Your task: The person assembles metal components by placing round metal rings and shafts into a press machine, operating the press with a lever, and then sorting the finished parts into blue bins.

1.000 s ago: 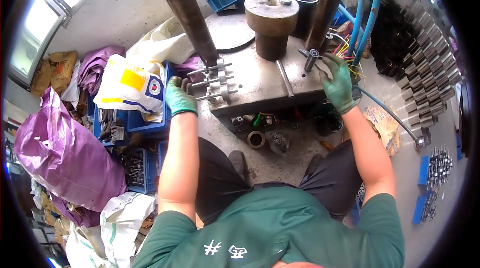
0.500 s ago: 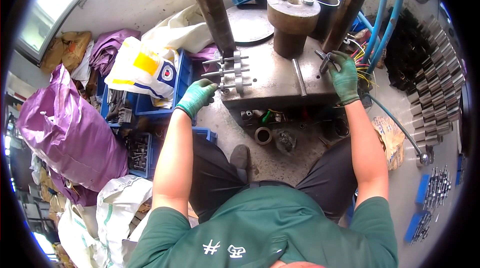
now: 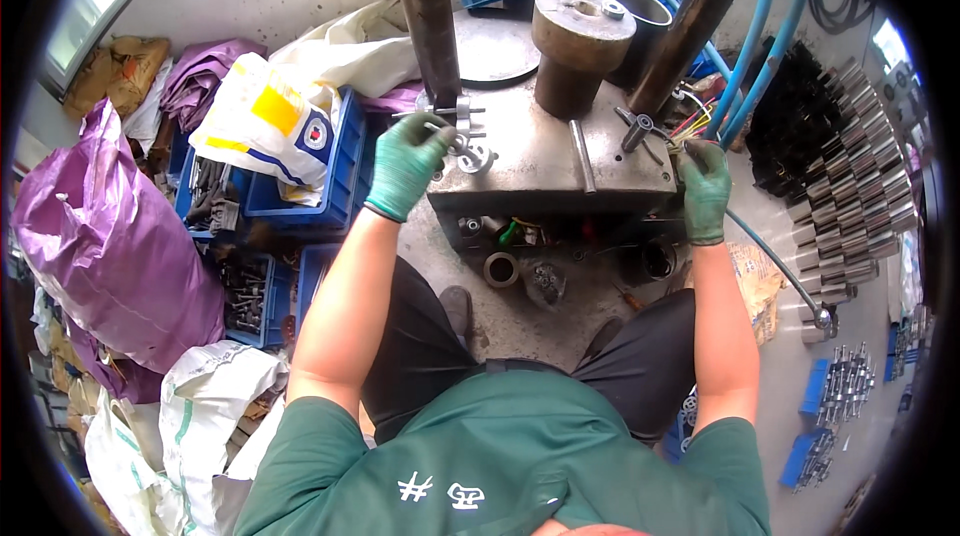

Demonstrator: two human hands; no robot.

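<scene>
Green knitted gloves [image 3: 708, 221] cover the left hand [image 3: 400, 171] and the right hand [image 3: 706, 186] in the head view.

Status of work: under way and incomplete, as I judge it from where I stand. At the left edge of the grey steel tabletop [image 3: 530, 161], a slender steel shaft with a round metal disc [image 3: 463, 112] lies crosswise. A second disc-bearing steel shaft [image 3: 477, 158], nearer the front, sits askew. The left fingers are bent at its end; whether they grip it or merely touch it, I am unable to say. Not handled: the plain straight steel rod [image 3: 582, 156], near the tabletop's middle, and the short dark metal cylinder [image 3: 637, 132], tilted near the right edge. The right hand is beside that edge, apart from the cylinder, fingers curled; whether anything is between them is not discernible.

Change from half a second ago: the left hand was at the nearest shaft and the discs stood in an even row; now it reaches farther toward the rear and the row is broken. The right fingers were on the cylinder; now they are off it, to its right.
</scene>
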